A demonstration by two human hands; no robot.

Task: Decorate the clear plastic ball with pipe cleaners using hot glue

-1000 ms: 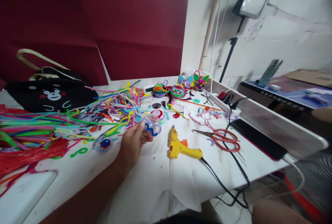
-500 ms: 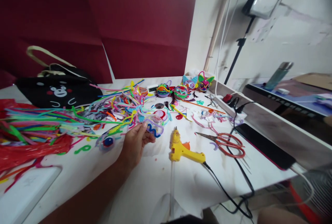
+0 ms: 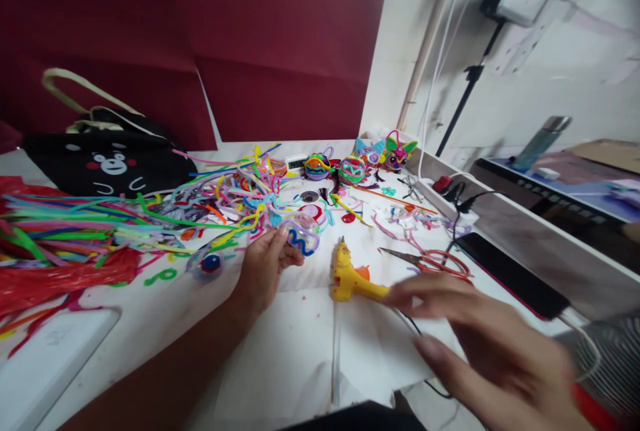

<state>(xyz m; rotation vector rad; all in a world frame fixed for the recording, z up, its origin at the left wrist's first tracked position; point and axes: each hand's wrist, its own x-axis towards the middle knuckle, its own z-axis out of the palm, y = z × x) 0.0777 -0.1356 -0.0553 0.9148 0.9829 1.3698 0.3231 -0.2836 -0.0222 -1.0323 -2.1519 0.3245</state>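
My left hand (image 3: 265, 264) pinches a clear plastic ball half (image 3: 309, 230) with a wavy dark blue pipe cleaner and a lilac pipe cleaner on it. To its right, a yellow hot glue gun (image 3: 344, 278) lies on the white tabletop, a clear glue stick (image 3: 336, 358) sticking out of its back end. My right hand (image 3: 480, 338), blurred, hovers over the glue gun's handle with thumb and fingers apart; whether a fingertip touches the handle I cannot tell. Orange-handled scissors (image 3: 440, 263) lie partly behind that hand.
Many coloured pipe cleaners (image 3: 75, 231) heap on the left by a black bag (image 3: 110, 164). Decorated balls (image 3: 352, 170) stand at the back. A black phone (image 3: 510, 274) lies on the right, near a power strip (image 3: 440, 198). A clear piece with a dark blue disc (image 3: 210, 263) sits left.
My right hand has come in from the lower right and reached over the glue gun's handle. My left hand keeps its pinch on the clear ball half. The camera view has shifted slightly.
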